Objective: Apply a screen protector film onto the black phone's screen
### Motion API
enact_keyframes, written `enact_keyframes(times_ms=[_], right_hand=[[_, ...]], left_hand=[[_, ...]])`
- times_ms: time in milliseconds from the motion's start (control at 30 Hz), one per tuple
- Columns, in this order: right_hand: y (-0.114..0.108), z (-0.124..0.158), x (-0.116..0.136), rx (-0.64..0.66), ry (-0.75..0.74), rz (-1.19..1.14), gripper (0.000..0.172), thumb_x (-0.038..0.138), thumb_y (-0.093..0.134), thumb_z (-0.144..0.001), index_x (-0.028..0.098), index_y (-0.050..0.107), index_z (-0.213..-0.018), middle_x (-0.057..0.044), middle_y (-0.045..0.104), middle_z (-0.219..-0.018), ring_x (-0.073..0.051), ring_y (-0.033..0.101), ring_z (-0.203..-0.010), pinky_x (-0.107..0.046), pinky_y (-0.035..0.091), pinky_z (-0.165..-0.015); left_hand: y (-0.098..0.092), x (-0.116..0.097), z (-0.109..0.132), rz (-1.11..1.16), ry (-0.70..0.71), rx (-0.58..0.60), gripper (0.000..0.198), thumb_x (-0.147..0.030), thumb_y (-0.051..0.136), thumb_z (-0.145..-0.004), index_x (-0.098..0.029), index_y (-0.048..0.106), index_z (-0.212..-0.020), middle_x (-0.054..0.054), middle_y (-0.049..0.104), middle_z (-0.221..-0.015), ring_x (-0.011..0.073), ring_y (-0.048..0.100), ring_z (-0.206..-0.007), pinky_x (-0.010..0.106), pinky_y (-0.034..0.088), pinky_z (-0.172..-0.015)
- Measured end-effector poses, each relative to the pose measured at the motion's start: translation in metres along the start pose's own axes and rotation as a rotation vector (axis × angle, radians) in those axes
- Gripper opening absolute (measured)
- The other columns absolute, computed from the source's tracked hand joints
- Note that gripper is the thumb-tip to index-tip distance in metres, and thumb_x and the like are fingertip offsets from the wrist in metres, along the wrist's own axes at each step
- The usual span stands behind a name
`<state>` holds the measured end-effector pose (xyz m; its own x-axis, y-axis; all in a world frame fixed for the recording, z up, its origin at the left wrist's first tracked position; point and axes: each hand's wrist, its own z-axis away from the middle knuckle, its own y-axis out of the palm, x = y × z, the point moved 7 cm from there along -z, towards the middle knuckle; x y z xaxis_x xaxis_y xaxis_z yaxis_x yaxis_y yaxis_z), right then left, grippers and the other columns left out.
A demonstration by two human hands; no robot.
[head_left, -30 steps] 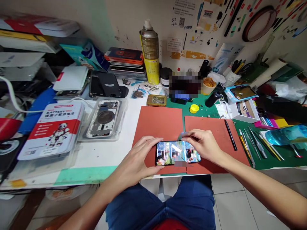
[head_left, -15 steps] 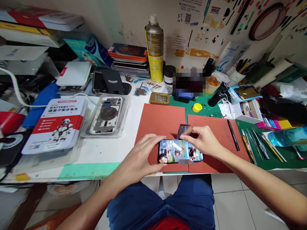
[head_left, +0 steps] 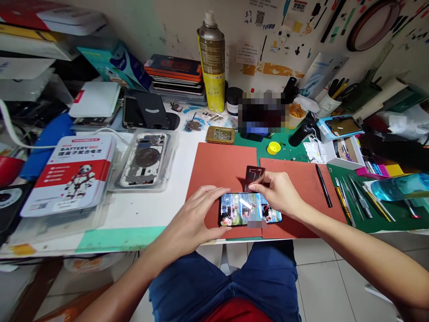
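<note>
A phone (head_left: 236, 209) with a lit, colourful screen lies sideways on two reddish-brown mats (head_left: 219, 163). Around its left end, my left hand (head_left: 197, 217) grips it, fingers at the top edge and thumb at the bottom. A thin dark card (head_left: 254, 174) stands at the phone's upper long edge, pinched between the thumb and fingers of my right hand (head_left: 276, 190). The card's lower edge meets the phone's rim; whether it sits in the seam is too small to tell.
Left are a battery box (head_left: 72, 174) and a phone housing in a clear case (head_left: 145, 158). Behind stand a spray can (head_left: 212, 67) and a small metal tin (head_left: 220, 135). A black pen (head_left: 323, 185), tweezers and several tools lie right.
The card in my right hand has turned more upright, its dark face now showing more. My left hand keeps its hold on the phone. The whole view has shifted slightly.
</note>
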<state>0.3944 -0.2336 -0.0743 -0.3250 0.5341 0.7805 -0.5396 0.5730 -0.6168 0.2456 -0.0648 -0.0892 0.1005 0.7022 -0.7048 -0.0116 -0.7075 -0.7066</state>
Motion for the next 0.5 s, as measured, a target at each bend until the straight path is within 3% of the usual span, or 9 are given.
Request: enact_keyframes(times_ms=[500], right_hand=[[0.0003,0.0012,0.0024,-0.024,-0.029,0.001,0.015,0.013,0.075,-0.092,0.022,0.080,-0.081,-0.004,0.086,-0.087,-0.024,0.081,-0.081,-0.032,0.059,-0.075]], left_hand=[[-0.0011,-0.0012,-0.0013,0.000,0.001,-0.003,0.066,-0.037,0.080,-0.092,-0.030,0.050,-0.151,0.010,0.062,-0.144,0.0312,0.062,-0.134,0.049,0.055,-0.112]])
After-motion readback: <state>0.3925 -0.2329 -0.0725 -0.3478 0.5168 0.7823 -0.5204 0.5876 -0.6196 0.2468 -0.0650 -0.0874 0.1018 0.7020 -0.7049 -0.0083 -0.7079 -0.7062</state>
